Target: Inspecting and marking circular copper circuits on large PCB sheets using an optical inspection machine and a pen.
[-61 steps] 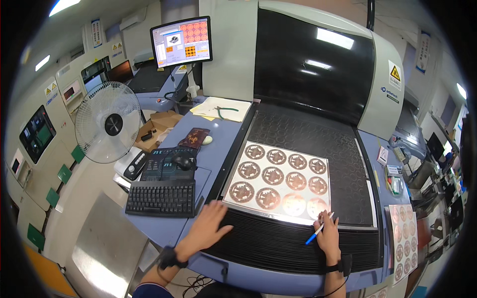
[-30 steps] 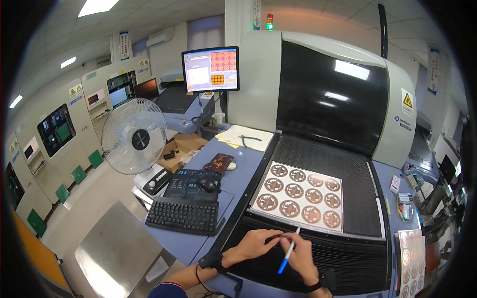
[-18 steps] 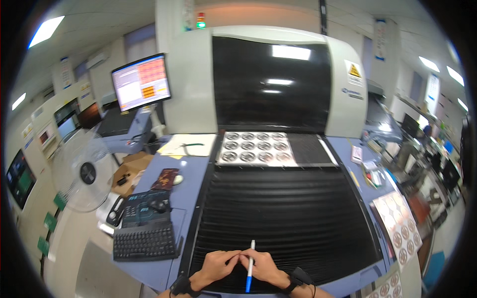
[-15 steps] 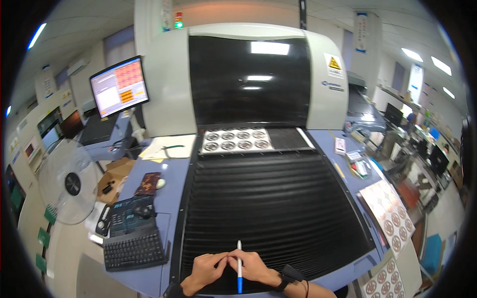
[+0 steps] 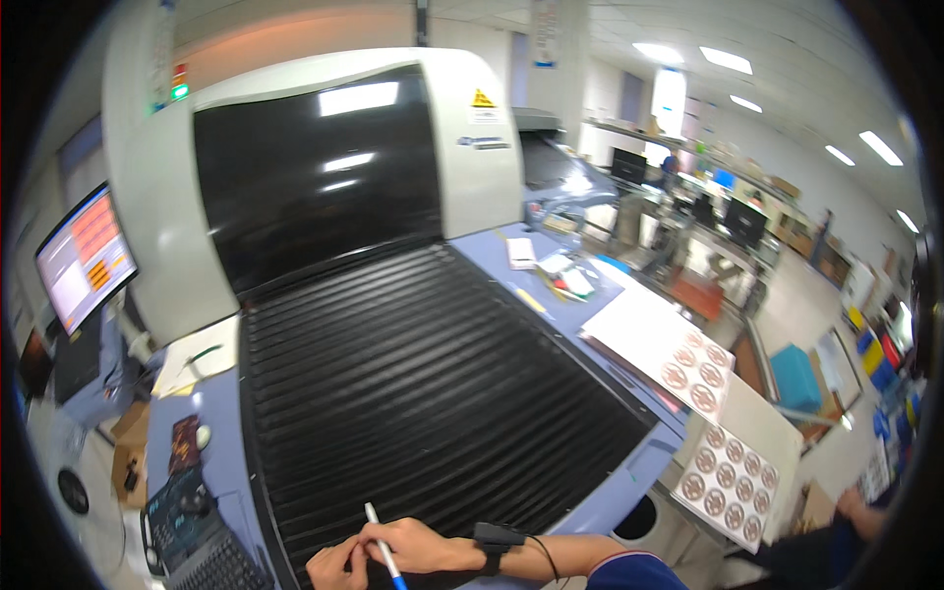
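Note:
Low in the view my right hand (image 5: 418,546) holds a white pen (image 5: 382,539) with a blue end, tilted with its white tip up. My left hand (image 5: 337,564) is beside it, its curled fingers meeting the fingertips of the right. Whether anything is between the left fingers is hidden. A dark band with a small black unit (image 5: 499,537) is on my right wrist. Both hands are over the near edge of the black ribbed bed (image 5: 423,383) of a large pale machine (image 5: 482,187) with a dark window (image 5: 320,167).
At right, a stack of white sheets (image 5: 629,334) with round brown patterns overhangs the blue table edge (image 5: 610,497); another patterned sheet (image 5: 728,482) lies lower. Keyboard (image 5: 216,565), phone-like dark item (image 5: 184,444) and monitor (image 5: 88,261) are at left. Another person's hand (image 5: 860,513) shows far right.
My view has turned right, so the machine and hands sit farther left. The patterned sheet at the machine's mouth is no longer visible there. The pen stays in my right hand.

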A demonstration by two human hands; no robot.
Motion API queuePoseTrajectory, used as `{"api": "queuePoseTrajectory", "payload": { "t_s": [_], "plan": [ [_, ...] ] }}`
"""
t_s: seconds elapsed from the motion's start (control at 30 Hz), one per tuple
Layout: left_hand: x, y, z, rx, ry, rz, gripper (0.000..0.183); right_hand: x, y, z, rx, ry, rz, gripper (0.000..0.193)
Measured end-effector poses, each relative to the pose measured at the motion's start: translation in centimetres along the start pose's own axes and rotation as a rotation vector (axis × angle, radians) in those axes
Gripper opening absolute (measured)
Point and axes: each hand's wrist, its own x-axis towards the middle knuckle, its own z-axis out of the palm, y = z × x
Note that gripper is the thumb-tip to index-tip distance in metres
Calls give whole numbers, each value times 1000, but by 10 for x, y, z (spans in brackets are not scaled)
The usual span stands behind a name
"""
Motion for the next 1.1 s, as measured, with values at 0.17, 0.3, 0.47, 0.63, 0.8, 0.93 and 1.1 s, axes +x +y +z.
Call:
{"api": "queuePoseTrajectory", "payload": {
  "t_s": [0.17,0.3,0.47,0.63,0.8,0.93,1.1],
  "plan": [
    [0,5,-4,-2,-57,-90,17,2,0,2,48,7,-49,13],
    [5,12,-3,5,-80,-101,18,0,0,1,25,73,-105,13],
    [1,6,0,50,-90,-73,18,1,1,5,-18,99,-115,14],
    [1,4,2,46,-81,-110,19,3,5,6,-13,113,-136,14],
    [4,15,-5,125,-81,-99,20,2,1,9,-126,142,-165,23],
    [7,17,3,156,-44,-80,19,1,1,5,-102,165,-123,23],
    [5,16,1,132,-32,-117,18,4,4,10,-107,186,-139,21]
  ]
}}
